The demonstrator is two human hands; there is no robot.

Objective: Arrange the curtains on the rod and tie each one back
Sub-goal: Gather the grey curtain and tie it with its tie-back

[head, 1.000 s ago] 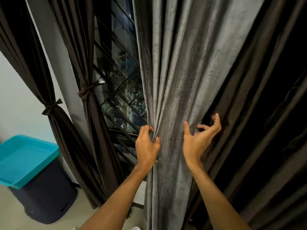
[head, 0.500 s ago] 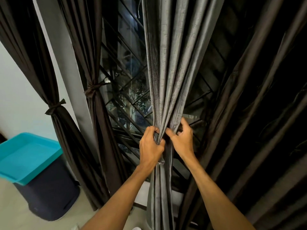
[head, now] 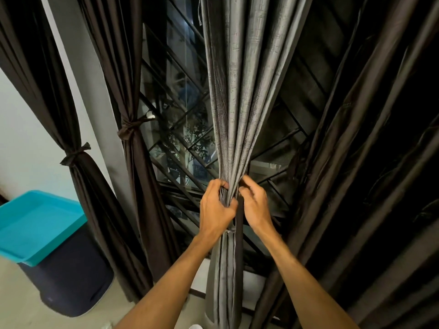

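A grey textured curtain (head: 240, 91) hangs in the middle, gathered into a narrow bunch of folds at waist height. My left hand (head: 215, 208) grips the bunch from the left with fingers curled round it. My right hand (head: 255, 205) pinches the folds from the right, touching the same bunch. Two dark brown curtains hang at the left, one (head: 47, 96) held by a knotted tie-back (head: 75, 155), the other (head: 123, 79) by a tie-back (head: 129, 129). A wide dark brown curtain (head: 368, 162) hangs loose at the right. The rod is out of view.
A window with a black diagonal grille (head: 175, 129) lies behind the curtains. A dark bin with a turquoise lid (head: 35, 224) stands on the floor at lower left. A white wall column (head: 90, 74) separates the two tied curtains.
My right hand swept the spread grey curtain leftward into a tight bunch and now pinches it beside my left hand. The window grille behind is uncovered.
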